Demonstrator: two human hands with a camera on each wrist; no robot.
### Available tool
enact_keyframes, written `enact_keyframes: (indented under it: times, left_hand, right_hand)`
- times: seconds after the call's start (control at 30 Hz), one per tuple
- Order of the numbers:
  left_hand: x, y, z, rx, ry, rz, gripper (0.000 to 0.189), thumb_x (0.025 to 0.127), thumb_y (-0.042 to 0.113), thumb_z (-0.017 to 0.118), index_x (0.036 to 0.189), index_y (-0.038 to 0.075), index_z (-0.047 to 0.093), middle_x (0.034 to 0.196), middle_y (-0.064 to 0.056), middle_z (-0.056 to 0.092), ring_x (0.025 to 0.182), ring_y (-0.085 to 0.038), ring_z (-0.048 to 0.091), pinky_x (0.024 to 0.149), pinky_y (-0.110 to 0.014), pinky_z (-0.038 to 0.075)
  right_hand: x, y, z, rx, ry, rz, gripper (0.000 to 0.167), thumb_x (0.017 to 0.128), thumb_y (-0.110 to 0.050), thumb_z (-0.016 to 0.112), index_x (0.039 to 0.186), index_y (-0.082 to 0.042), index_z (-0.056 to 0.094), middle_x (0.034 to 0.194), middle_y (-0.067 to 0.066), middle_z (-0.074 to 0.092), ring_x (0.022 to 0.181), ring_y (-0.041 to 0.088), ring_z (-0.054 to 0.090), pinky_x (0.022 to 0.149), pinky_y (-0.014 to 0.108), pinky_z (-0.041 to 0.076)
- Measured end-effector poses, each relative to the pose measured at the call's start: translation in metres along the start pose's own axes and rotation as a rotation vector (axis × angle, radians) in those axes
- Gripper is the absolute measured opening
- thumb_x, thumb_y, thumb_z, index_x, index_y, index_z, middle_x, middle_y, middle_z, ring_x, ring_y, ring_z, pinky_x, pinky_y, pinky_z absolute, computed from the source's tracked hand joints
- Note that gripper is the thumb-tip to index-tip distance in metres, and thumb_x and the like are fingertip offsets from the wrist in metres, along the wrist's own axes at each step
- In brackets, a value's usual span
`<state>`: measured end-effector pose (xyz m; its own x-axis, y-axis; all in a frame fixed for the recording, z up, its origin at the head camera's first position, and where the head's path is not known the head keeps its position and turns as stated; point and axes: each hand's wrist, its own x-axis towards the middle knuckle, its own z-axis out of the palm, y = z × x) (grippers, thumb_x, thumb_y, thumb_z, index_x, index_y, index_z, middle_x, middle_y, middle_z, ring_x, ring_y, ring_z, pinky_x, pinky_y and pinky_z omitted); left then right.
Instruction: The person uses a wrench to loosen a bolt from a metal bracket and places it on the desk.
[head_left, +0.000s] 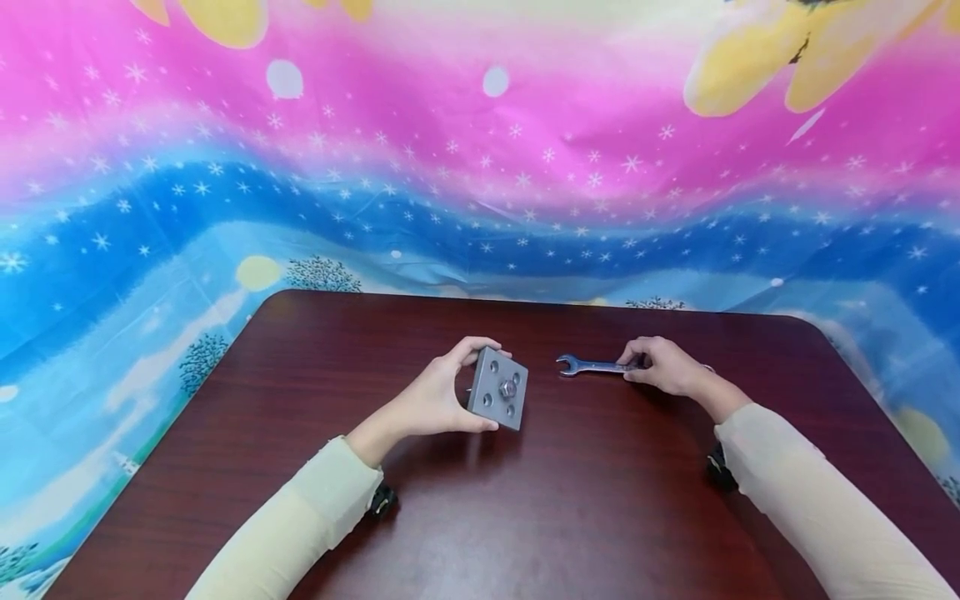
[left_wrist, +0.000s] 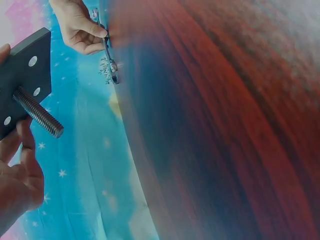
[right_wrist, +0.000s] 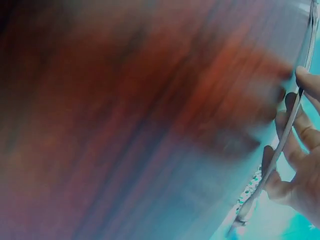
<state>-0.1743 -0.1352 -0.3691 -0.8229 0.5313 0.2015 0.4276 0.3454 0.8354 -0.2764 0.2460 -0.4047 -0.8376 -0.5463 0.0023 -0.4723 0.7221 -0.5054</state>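
My left hand grips a square grey metal plate by its edges, tilted up off the table, thumb on the near edge and fingers on the far one. Round holes surround a bolt in the middle of the plate, its hex head facing right. In the left wrist view the bolt's threaded shank sticks out from the plate's other side. To the right, my right hand pinches a silver wrench near one end. The wrench's open jaw points left toward the plate, apart from it.
Both hands are over a dark reddish-brown wooden table with rounded far corners. A colourful printed cloth hangs behind and around it. Dark wrist-worn devices show under both pale sleeves.
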Motion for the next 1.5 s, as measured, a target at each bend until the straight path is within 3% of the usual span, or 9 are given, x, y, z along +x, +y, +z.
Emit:
enact_keyframes:
  times: [0.1, 0.27, 0.43, 0.53, 0.67, 0.77, 1.0, 1.27, 1.5]
  left_hand:
    - [0.001, -0.002, -0.001, 0.004, 0.012, 0.005, 0.092, 0.069, 0.01, 0.09, 0.143, 0.022, 0.037, 0.14, 0.0, 0.057, 0.124, -0.018, 0.056, 0.083, -0.03, 0.054]
    - [0.001, -0.004, 0.002, -0.02, 0.018, 0.026, 0.094, 0.069, 0.01, 0.09, 0.144, 0.022, 0.036, 0.141, 0.001, 0.056, 0.125, -0.018, 0.055, 0.085, -0.033, 0.054]
    - [0.001, -0.004, 0.007, -0.071, 0.028, 0.045, 0.095, 0.069, 0.009, 0.09, 0.143, 0.017, 0.03, 0.142, 0.002, 0.057, 0.125, -0.013, 0.055, 0.1, -0.038, 0.047]
    - [0.002, -0.003, 0.008, -0.103, 0.042, 0.07, 0.094, 0.069, 0.008, 0.09, 0.141, 0.014, 0.029, 0.143, 0.001, 0.056, 0.125, -0.014, 0.055, 0.101, -0.04, 0.046]
    - [0.003, -0.002, 0.008, -0.136, 0.054, 0.105, 0.092, 0.069, 0.005, 0.09, 0.139, 0.014, 0.031, 0.143, -0.002, 0.055, 0.124, -0.017, 0.057, 0.097, -0.038, 0.053]
    - [0.005, -0.001, 0.008, -0.151, 0.063, 0.121, 0.093, 0.068, 0.004, 0.09, 0.14, 0.015, 0.033, 0.143, -0.006, 0.056, 0.122, -0.019, 0.058, 0.099, -0.037, 0.053]
    - [0.005, 0.001, 0.012, -0.188, 0.069, 0.111, 0.092, 0.066, 0.002, 0.09, 0.14, 0.017, 0.036, 0.143, -0.006, 0.056, 0.124, -0.019, 0.058, 0.101, -0.037, 0.052]
    - [0.004, 0.003, 0.018, -0.212, 0.051, 0.086, 0.092, 0.065, 0.0, 0.09, 0.138, 0.019, 0.038, 0.141, -0.012, 0.055, 0.123, -0.021, 0.061, 0.103, -0.04, 0.051]
    - [0.005, 0.007, 0.025, -0.184, 0.044, 0.126, 0.092, 0.065, 0.001, 0.09, 0.139, 0.014, 0.037, 0.141, -0.01, 0.054, 0.123, -0.021, 0.062, 0.103, -0.036, 0.051]
  right_hand:
    - [0.0, -0.001, -0.001, -0.005, 0.009, 0.001, 0.011, 0.088, -0.001, 0.071, 0.097, -0.008, 0.072, 0.096, 0.009, 0.067, 0.079, 0.017, 0.055, 0.07, 0.03, 0.048]
    - [0.0, 0.0, 0.001, 0.013, 0.008, 0.034, 0.011, 0.089, -0.001, 0.069, 0.099, -0.006, 0.072, 0.097, 0.011, 0.066, 0.075, 0.017, 0.051, 0.066, 0.028, 0.045]
    - [0.001, -0.006, 0.0, -0.008, 0.008, 0.042, 0.011, 0.089, -0.003, 0.069, 0.099, -0.006, 0.072, 0.097, 0.011, 0.067, 0.077, 0.017, 0.053, 0.069, 0.031, 0.046]
    - [0.003, -0.014, -0.005, -0.008, 0.028, 0.039, 0.012, 0.09, -0.005, 0.069, 0.102, -0.005, 0.071, 0.101, 0.012, 0.067, 0.081, 0.02, 0.056, 0.071, 0.035, 0.048]
    - [0.007, -0.028, -0.009, 0.022, 0.063, 0.028, 0.017, 0.093, -0.009, 0.067, 0.108, -0.004, 0.071, 0.11, 0.014, 0.069, 0.099, 0.03, 0.062, 0.083, 0.046, 0.053]
    - [0.01, -0.042, -0.011, 0.057, 0.088, 0.003, 0.019, 0.094, -0.012, 0.067, 0.11, -0.004, 0.071, 0.109, 0.013, 0.071, 0.103, 0.03, 0.064, 0.087, 0.048, 0.053]
    - [0.013, -0.081, -0.001, 0.16, 0.096, -0.052, 0.015, 0.094, -0.015, 0.068, 0.106, -0.008, 0.072, 0.098, 0.008, 0.074, 0.081, 0.017, 0.061, 0.07, 0.03, 0.05]
    - [0.002, -0.117, 0.014, 0.215, 0.095, -0.153, 0.011, 0.094, -0.017, 0.068, 0.104, -0.017, 0.073, 0.093, -0.001, 0.073, 0.084, 0.01, 0.064, 0.077, 0.031, 0.053]
    - [-0.011, -0.135, 0.024, 0.4, 0.072, -0.204, 0.013, 0.094, -0.011, 0.068, 0.106, -0.008, 0.071, 0.096, 0.008, 0.073, 0.08, 0.013, 0.067, 0.076, 0.034, 0.058]
